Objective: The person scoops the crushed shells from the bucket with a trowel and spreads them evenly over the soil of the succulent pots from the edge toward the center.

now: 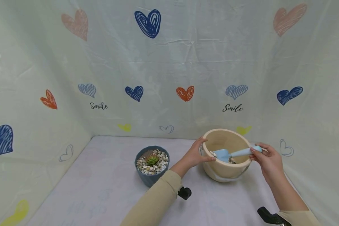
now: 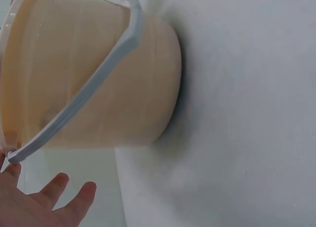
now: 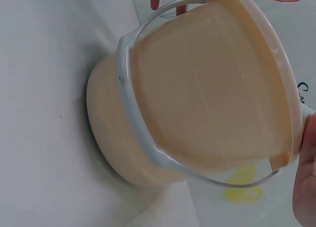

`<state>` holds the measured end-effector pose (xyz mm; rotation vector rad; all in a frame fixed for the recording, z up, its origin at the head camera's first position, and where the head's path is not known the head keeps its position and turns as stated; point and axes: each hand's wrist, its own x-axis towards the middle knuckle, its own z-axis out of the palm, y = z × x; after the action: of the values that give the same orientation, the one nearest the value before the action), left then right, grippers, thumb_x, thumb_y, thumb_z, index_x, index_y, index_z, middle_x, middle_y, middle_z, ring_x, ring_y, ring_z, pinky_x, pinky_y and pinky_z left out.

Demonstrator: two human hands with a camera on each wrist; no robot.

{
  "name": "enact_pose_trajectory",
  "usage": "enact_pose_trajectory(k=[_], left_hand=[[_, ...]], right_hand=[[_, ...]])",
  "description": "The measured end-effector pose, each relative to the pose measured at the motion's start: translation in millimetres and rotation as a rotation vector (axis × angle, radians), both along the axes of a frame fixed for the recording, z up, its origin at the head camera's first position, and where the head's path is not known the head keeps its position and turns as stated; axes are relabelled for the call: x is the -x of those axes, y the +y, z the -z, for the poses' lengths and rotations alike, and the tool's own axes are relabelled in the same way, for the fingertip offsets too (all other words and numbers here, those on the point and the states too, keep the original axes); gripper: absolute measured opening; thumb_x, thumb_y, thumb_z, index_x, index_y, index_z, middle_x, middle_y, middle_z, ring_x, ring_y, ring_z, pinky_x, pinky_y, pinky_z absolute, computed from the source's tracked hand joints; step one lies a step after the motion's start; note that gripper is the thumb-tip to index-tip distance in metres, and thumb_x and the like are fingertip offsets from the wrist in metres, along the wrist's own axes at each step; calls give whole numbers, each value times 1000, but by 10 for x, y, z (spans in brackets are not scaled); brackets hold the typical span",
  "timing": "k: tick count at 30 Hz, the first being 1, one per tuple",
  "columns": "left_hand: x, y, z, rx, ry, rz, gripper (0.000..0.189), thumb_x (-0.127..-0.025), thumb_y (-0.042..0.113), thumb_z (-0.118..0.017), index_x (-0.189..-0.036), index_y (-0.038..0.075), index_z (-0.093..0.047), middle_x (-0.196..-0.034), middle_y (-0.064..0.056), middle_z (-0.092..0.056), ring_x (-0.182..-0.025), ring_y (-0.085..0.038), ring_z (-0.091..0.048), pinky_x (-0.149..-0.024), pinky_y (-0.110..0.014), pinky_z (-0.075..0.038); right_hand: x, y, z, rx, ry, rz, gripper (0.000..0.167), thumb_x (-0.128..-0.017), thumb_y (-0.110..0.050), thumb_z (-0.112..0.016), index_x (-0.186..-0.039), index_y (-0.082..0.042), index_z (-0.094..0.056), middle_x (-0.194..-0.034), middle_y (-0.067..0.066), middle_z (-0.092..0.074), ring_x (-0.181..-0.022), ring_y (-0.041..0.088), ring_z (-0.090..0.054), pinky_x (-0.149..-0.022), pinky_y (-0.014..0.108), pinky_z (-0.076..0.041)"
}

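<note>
A cream bucket (image 1: 221, 169) stands on the white-covered table, its grey carrying handle (image 2: 89, 89) hanging down along the near side. My left hand (image 1: 192, 156) holds the bucket's left rim, thumb at the front and a finger farther back; in the left wrist view other fingers spread off the wall. With my right hand (image 1: 271, 161) I grip the handle end of a light blue trowel (image 1: 221, 154) at the right rim. The trowel lies across the bucket's mouth, blade toward the left. Some small pebbles (image 1: 232, 160) show inside by the blade; deeper contents are hidden.
Left of the bucket stands a blue-grey pot (image 1: 149, 179) filled with pale pebbles (image 1: 147, 168) around a green succulent (image 1: 152, 160); my left forearm passes close to it. A pale curtain (image 1: 169, 69) printed with hearts hangs behind and at both sides.
</note>
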<state>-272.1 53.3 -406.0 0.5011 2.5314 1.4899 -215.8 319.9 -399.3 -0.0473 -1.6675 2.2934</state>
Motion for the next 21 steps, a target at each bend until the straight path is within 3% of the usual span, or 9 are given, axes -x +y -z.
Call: enact_pose_trajectory(k=[4, 9, 15, 21], left_hand=[[-26, 22, -17, -21, -14, -20, 87, -76, 30, -85, -149, 16, -40, -160, -2, -22, -145, -27, -23, -113, -50, -26], [-68, 27, 9, -59, -18, -48, 88, -76, 29, -86, -150, 15, -40, -159, -2, -25, -144, -28, -24, -112, -51, -26], [-118, 3, 24, -94, -32, -74, 83, -76, 28, -86, -147, 16, -44, -156, -3, -31, -139, -32, -35, -108, -50, -35], [-156, -119, -53, -70, -1, -83, 75, -76, 29, -85, -142, 19, -50, -149, -6, -42, -132, -34, -43, -100, -49, -44]], right_hand=[[-62, 13, 12, 66, 25, -5, 19, -88, 9, -66, -99, -6, -64, -84, 4, -71, -64, 13, -67, -63, 22, -56], [-97, -16, 30, 93, 32, 51, 18, -88, 7, -67, -98, -7, -64, -81, 4, -71, -62, 14, -67, -61, 21, -56], [-123, -42, -17, 117, 17, 100, 20, -87, 4, -70, -102, -7, -62, -80, 4, -71, -61, 13, -66, -61, 21, -56], [-104, -67, -132, 132, -28, 163, 27, -85, -1, -73, -107, -5, -59, -81, 3, -69, -62, 13, -66, -61, 20, -55]])
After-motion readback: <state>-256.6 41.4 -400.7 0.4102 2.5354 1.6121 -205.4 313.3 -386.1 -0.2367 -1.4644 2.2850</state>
